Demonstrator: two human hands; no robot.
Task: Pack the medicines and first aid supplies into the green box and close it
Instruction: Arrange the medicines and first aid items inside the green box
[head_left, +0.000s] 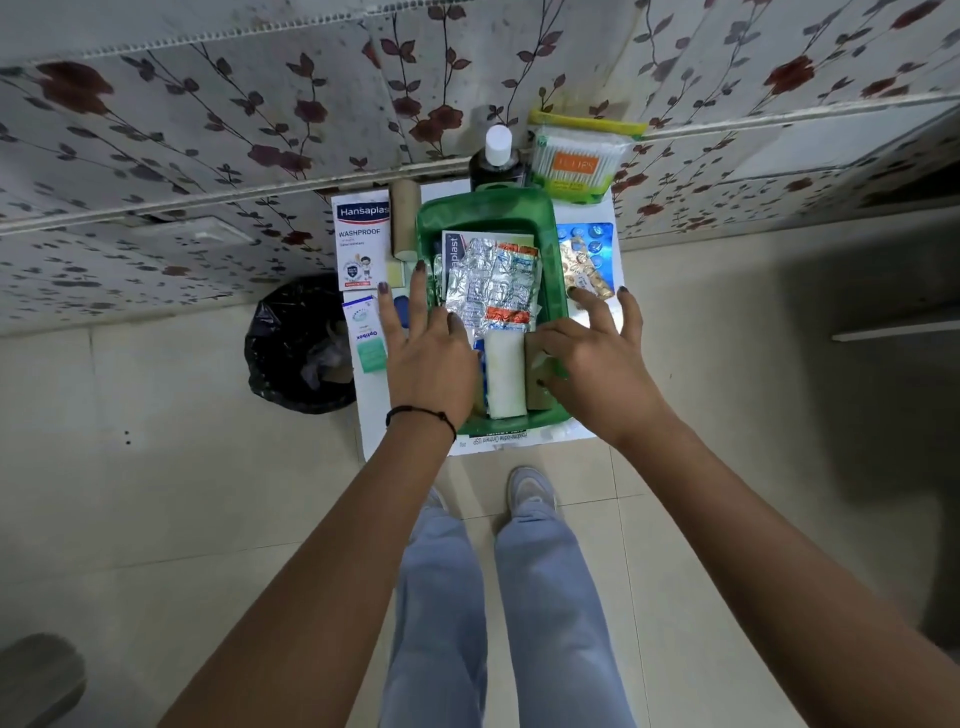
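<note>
Head view looks down on a small white table (582, 218) at frame centre, where the green box (483, 208) sits open. Inside lie silver blister strips (488, 283), a Hansaplast packet (453, 260) and a white gauze roll (505, 376) near its lower edge. The left hand (428, 353) rests flat on the box's left rim, fingers spread and holding nothing. The right hand (592, 358) lies over the box's lower right corner, fingers spread, thumb touching a brown roll (537, 387). Left of the box lies a Hansaplast box (361, 241). Above stand a dark bottle (496, 166) and a cotton bud pack (576, 161). Blue blister packs (587, 249) lie at the box's right.
</note>
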